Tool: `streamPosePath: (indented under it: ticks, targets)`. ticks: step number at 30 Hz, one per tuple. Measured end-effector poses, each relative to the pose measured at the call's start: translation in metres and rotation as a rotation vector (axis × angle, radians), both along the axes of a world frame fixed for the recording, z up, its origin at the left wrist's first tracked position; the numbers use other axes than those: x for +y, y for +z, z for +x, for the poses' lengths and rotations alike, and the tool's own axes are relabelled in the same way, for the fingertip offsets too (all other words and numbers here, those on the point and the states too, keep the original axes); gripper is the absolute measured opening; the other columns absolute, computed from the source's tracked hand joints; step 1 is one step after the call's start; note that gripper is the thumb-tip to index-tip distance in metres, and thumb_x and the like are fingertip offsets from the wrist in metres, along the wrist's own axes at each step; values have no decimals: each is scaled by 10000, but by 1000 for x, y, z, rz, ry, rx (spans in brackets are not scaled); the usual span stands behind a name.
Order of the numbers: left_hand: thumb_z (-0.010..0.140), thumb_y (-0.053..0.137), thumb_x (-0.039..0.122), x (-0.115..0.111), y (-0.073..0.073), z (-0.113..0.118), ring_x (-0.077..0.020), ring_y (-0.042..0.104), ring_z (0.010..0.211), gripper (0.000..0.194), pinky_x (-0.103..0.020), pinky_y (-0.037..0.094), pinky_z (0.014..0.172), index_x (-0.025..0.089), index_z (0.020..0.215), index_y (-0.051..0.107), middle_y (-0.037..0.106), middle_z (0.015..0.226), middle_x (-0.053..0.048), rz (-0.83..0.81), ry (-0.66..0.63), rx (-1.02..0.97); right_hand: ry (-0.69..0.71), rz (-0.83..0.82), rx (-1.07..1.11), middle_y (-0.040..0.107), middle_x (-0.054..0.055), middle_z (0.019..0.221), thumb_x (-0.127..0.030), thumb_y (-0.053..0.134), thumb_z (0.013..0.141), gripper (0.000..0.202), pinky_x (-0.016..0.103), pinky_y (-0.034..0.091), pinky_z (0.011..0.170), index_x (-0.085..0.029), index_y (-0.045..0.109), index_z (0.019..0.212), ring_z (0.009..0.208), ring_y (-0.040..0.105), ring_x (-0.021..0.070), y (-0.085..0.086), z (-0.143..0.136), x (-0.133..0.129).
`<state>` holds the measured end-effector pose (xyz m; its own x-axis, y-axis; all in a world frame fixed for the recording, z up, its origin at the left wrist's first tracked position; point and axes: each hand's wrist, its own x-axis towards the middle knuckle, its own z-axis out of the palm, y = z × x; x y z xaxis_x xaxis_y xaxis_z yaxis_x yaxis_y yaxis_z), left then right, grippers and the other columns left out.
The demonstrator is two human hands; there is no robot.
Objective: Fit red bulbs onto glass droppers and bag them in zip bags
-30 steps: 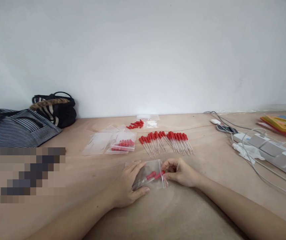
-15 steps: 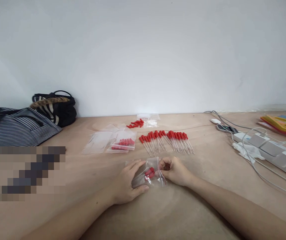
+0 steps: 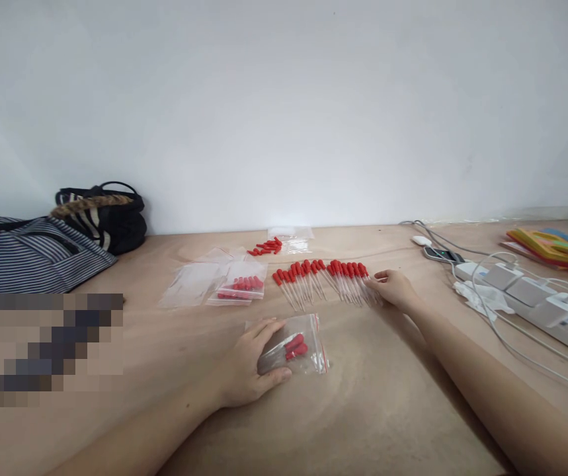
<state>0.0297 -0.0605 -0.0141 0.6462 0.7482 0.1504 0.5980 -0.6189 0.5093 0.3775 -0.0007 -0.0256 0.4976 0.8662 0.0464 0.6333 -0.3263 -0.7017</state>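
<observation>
My left hand (image 3: 256, 362) lies over the left side of a clear zip bag (image 3: 313, 330), fingers and thumb spread on it. Inside the bag are a few red rubber bulbs (image 3: 296, 345); the rest of its contents is unclear. At the right end of a row of droppers (image 3: 346, 277) with red bulbs and clear stems, my right hand (image 3: 395, 289) has its fingertips together on the outermost dropper (image 3: 377, 297), partly hidden by them. Another group of droppers (image 3: 299, 281) lies to the left of that row.
Flat zip bags (image 3: 187, 284) overlap at left, beside a bag with red bulbs (image 3: 246, 284). Loose red bulbs (image 3: 266, 247) and clear tubes (image 3: 297, 244) lie farther back. A power strip (image 3: 536, 297) with cables stands right, near a phone-like device (image 3: 442, 255). Cloth bags (image 3: 40, 251) sit left.
My right hand has let go of the zip bag's sealing edge and moved right and away from me to the droppers. My left hand stays on the bag.
</observation>
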Motion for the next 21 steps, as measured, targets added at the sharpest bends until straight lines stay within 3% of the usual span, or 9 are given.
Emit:
streamPosePath:
  ticks: [4,10,15,21]
  targets:
    - [730,550,482,-1,-1,-1,-295,386,1206,641,-463,346,975,206,1276,360,417,1327,-115,-5,7,33,-7,-30,94,613,43,570,-321,652,604,334,211,365,439,-112,638,864,505,556,140,-5,-5,4]
    - [732,543,493,-2,2,0,-293,380,1212,646,-462,343,978,198,1277,358,411,1329,-126,-14,12,49,30,-24,267,421,-51,361,-321,597,676,250,183,239,325,-104,641,794,306,358,66,-10,-2,8]
    - [735,541,485,-3,4,1,-295,371,1218,639,-470,336,979,208,1280,354,401,1338,-124,-31,17,63,42,23,350,331,-81,346,-337,555,722,273,181,204,316,-91,627,816,290,282,50,-11,3,10]
    - [738,545,478,-2,1,-1,-294,375,1212,635,-481,336,974,208,1280,354,401,1336,-125,-24,4,32,96,79,405,404,-58,410,-366,554,716,325,204,274,343,-105,589,907,329,361,78,-9,1,7]
